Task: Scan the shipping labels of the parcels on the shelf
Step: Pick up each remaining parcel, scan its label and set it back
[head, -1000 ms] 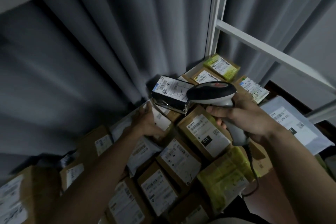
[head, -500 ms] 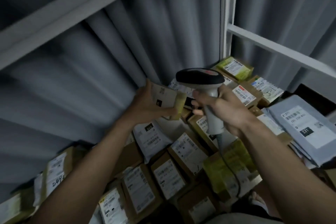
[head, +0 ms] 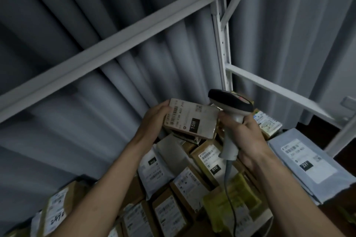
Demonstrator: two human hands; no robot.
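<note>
My left hand (head: 154, 121) grips the left end of a small cardboard parcel (head: 192, 119) and holds it up above the pile, its white shipping label with a black "15H" tag facing me. My right hand (head: 244, 136) grips the handle of a grey-and-black barcode scanner (head: 230, 102). The scanner's head sits just right of the parcel's upper right corner, and its cable hangs down over the pile. Below both hands lie several labelled parcels (head: 210, 161) on the shelf.
A grey mailer bag (head: 304, 161) with a "231" label lies at right. A yellow-green bag (head: 229, 208) sits under the cable. A brown box (head: 57, 209) stands at lower left. White shelf rails (head: 107, 44) and an upright post (head: 221, 44) stand before a grey curtain.
My left hand has lifted the small parcel higher and turned its label toward me. The scanner has moved right and up beside it. The view has tilted upward.
</note>
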